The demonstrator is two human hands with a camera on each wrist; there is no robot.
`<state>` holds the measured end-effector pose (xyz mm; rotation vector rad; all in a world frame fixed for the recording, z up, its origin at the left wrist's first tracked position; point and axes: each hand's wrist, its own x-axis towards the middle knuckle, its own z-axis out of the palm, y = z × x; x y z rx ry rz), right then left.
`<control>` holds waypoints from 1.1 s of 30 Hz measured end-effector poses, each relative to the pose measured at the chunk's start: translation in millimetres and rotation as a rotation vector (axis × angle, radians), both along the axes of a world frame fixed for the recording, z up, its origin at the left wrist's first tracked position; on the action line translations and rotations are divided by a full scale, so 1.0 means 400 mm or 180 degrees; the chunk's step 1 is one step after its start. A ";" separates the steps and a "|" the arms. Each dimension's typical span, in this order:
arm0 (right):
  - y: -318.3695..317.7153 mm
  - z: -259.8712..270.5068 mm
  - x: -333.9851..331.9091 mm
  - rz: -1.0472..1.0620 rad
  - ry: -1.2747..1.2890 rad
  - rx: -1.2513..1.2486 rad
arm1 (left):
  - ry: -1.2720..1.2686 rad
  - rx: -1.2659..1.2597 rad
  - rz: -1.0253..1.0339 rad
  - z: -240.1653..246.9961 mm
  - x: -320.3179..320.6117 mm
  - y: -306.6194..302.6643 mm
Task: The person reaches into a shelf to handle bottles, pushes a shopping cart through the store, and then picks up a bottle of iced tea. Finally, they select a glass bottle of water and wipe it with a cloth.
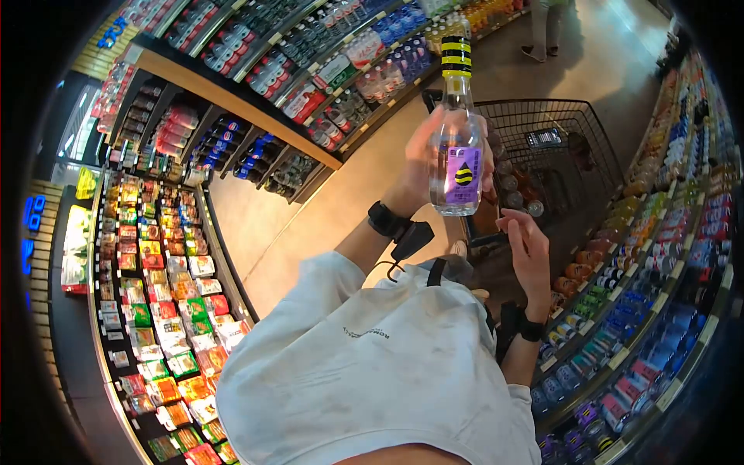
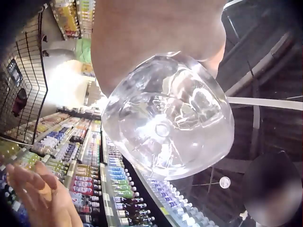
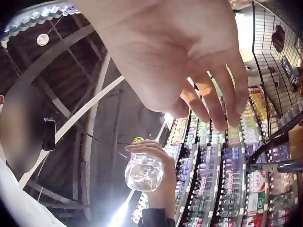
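My left hand point(image 1: 422, 159) holds a clear bottle point(image 1: 459, 132) upright in front of me, fingers curled round its body. The bottle has a purple label with a black and yellow drop, and black and yellow stripes cover its cap and neck. In the left wrist view, the faceted base of the clear bottle point(image 2: 165, 123) fills the middle. Lower and to the right of the bottle is my right hand point(image 1: 528, 248), its fingers loosely bent around nothing. The right wrist view shows my right hand point(image 3: 175, 56) near the camera, apart from the bottle point(image 3: 144, 172).
A black wire shopping cart point(image 1: 558, 116) with several drink containers inside stands ahead. Drink shelves point(image 1: 635, 310) curve along the right, and more shelves point(image 1: 333, 70) stand at the upper left. A display of packaged food point(image 1: 167, 310) runs along the left. Another person's legs point(image 1: 542, 31) show farther off.
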<state>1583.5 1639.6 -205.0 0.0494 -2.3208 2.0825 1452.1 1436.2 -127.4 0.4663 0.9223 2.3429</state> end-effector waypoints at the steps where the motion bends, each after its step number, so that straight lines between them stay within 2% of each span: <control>1: -0.007 -0.009 -0.017 0.0064 0.0053 -0.0025 | -0.0165 0.0021 0.0105 0.009 -0.001 -0.004; 5: -0.025 0.009 -0.083 0.0175 -0.0144 0.0279 | -0.0006 0.0224 0.0069 -0.021 -0.069 -0.037; 8: -0.002 -0.006 -0.130 0.0231 -0.0393 -0.0013 | 0.0262 0.0019 0.0255 -0.054 -0.126 -0.064; 9: 0.004 -0.019 -0.152 0.0166 -0.0308 -0.0134 | -0.0014 -0.0155 0.0447 -0.056 -0.131 -0.062; 11: 0.029 -0.026 -0.195 -0.0032 -0.0415 0.0130 | -0.0772 -0.0615 0.0685 -0.104 -0.154 -0.081; 14: 0.058 -0.023 -0.248 -0.0123 -0.0628 0.0309 | -0.0314 -0.1119 0.1005 -0.174 -0.170 -0.107; 15: 0.070 -0.035 -0.265 -0.0138 -0.0660 0.0278 | -0.0276 -0.1032 0.1044 -0.193 -0.175 -0.114; 18: 0.107 -0.061 -0.318 -0.0133 -0.0686 0.0260 | -0.0824 -0.0935 0.0932 -0.215 -0.179 -0.140; 22: 0.174 -0.091 -0.406 -0.0171 -0.0995 0.0204 | -0.0551 -0.0733 0.1324 -0.242 -0.206 -0.146; 26: 0.275 -0.167 -0.527 -0.0219 -0.1493 -0.0359 | -0.0681 -0.1151 0.1652 -0.209 -0.213 -0.142; 29: 0.419 -0.306 -0.647 -0.0366 -0.1717 -0.0515 | -0.0745 -0.1286 0.1975 -0.244 -0.221 -0.127; 31: 0.499 -0.407 -0.723 -0.0470 -0.1665 -0.0336 | -0.1100 -0.1304 0.2175 -0.236 -0.218 -0.111; 33: 0.646 -0.637 -0.844 -0.0751 -0.1788 -0.0016 | -0.1312 -0.1259 0.2475 -0.242 -0.210 -0.091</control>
